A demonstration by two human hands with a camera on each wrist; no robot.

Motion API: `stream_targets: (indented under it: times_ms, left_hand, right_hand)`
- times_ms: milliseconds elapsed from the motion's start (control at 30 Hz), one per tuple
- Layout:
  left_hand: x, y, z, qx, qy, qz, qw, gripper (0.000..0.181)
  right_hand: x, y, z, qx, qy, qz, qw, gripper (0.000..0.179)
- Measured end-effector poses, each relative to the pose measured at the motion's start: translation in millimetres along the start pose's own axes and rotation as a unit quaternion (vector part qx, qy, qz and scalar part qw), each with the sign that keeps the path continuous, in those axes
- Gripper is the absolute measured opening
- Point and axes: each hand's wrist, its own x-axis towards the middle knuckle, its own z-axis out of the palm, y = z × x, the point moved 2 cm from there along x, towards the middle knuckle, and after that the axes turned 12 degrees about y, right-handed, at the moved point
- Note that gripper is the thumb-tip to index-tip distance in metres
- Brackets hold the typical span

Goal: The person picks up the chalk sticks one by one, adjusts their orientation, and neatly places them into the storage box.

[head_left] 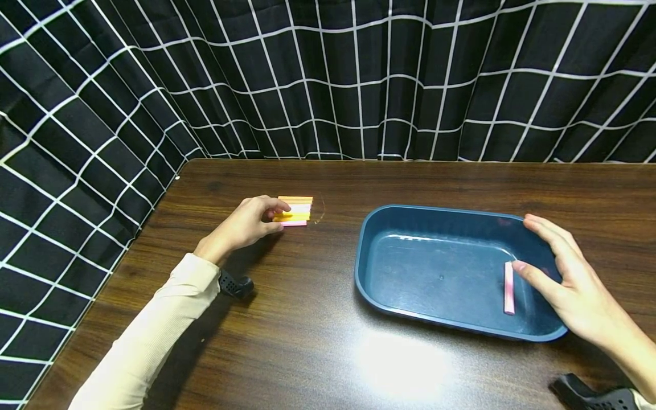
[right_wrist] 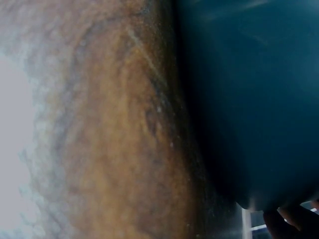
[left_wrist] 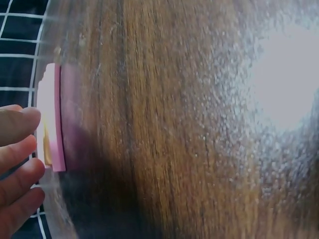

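Note:
In the head view, my left hand (head_left: 252, 221) is at a flat row of coloured sticks (head_left: 300, 208), side by side on the table. They are orange, pale, yellow and pink. Its index finger reaches over the row and the thumb lies by the near pink stick (left_wrist: 57, 117), with a gap between them. My right hand (head_left: 579, 282) spreads over the right end of a blue plastic tub (head_left: 400, 312). Its thumb extends inside, close to the top of a pink stick (head_left: 509, 290) on the tub floor; whether they touch I cannot tell. Fairly straight fingers lie at the far right rim.
Brown wood-grain table (head_left: 307, 319) surrounds the tub and the row. Black curtain (head_left: 328, 85) with a white grid stands along the back and left edges. A thin loop (head_left: 322, 212), perhaps a rubber band, lies right of the row. Glare whitens the table before the tub.

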Motion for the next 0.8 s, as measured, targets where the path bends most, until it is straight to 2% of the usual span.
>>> stream_targets:
  times_ms: [200, 800]
  left_hand:
    - [0.5, -2.9, 1.6, 0.013, -0.005, 0.000, 0.9999, 0.030]
    - [-1.3, 0.0, 8.3, 0.007, 0.002, 0.034, 0.9994, 0.022]
  right_hand:
    - [0.5, 0.4, 1.5, 0.008, 0.004, -0.018, 0.9998, 0.067]
    - [0.9, 0.3, 0.1, 0.003, 0.002, -0.016, 0.9999, 0.065]
